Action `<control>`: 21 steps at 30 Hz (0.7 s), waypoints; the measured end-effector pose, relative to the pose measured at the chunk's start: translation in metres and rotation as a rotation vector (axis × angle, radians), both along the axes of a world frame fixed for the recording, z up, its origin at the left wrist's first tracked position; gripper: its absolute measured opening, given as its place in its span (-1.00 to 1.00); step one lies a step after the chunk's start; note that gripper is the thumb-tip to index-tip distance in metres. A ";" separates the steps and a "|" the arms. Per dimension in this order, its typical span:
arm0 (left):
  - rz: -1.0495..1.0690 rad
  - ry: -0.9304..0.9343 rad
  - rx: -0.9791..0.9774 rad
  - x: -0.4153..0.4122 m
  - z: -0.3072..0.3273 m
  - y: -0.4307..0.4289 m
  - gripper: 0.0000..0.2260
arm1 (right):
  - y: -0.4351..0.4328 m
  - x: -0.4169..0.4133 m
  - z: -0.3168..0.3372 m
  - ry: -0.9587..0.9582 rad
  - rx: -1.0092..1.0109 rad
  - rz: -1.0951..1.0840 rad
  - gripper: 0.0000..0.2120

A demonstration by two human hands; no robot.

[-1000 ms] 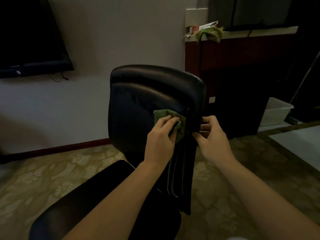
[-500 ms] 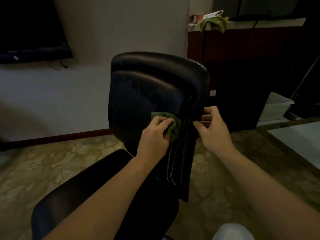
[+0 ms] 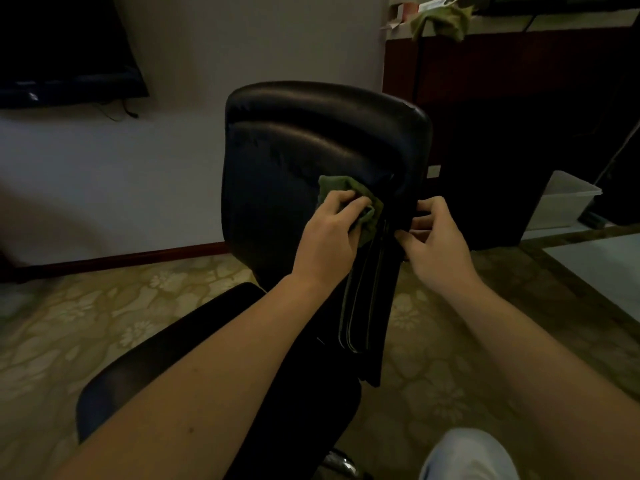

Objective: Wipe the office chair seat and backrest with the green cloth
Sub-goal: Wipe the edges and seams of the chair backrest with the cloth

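A black leather office chair fills the middle of the head view, its backrest (image 3: 311, 147) upright and its seat (image 3: 194, 348) below my left forearm. My left hand (image 3: 329, 233) grips a bunched green cloth (image 3: 363, 199) and holds it against the lower right part of the backrest front. My right hand (image 3: 436, 240) grips the backrest's right edge, thumb in front and fingers curled round behind it.
A second green cloth (image 3: 443, 19) hangs off a dark wooden counter (image 3: 519, 64) at the top right. A white plastic bin (image 3: 564, 202) stands on the floor at the right. A dark TV (image 3: 62, 50) hangs on the wall at the left. Patterned carpet surrounds the chair.
My left hand with the cloth slid down the backrest and then a little back up and to the right. My right hand kept its grip on the edge. The camera tilted downward.
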State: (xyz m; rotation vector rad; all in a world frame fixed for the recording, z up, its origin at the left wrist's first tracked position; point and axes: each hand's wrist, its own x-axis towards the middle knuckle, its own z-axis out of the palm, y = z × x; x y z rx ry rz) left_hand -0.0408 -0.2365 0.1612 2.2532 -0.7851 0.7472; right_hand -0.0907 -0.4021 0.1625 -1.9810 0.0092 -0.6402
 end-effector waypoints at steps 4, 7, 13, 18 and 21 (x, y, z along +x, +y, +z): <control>-0.011 0.024 0.066 -0.007 -0.018 0.015 -0.66 | -0.001 -0.001 -0.002 0.003 -0.015 -0.006 -0.73; -0.071 0.047 0.131 -0.007 -0.029 0.036 -0.67 | 0.001 -0.003 -0.001 -0.010 -0.001 -0.008 -0.74; -0.047 0.055 -0.014 -0.008 -0.007 0.043 -0.71 | 0.008 -0.009 -0.001 -0.031 0.018 -0.021 -0.75; -0.026 0.009 -0.074 -0.008 0.014 0.016 -0.70 | 0.008 -0.014 -0.006 -0.051 0.008 -0.025 -0.74; -0.016 -0.010 -0.072 -0.014 0.000 0.008 -0.71 | 0.007 -0.015 -0.009 -0.048 0.006 -0.022 -0.72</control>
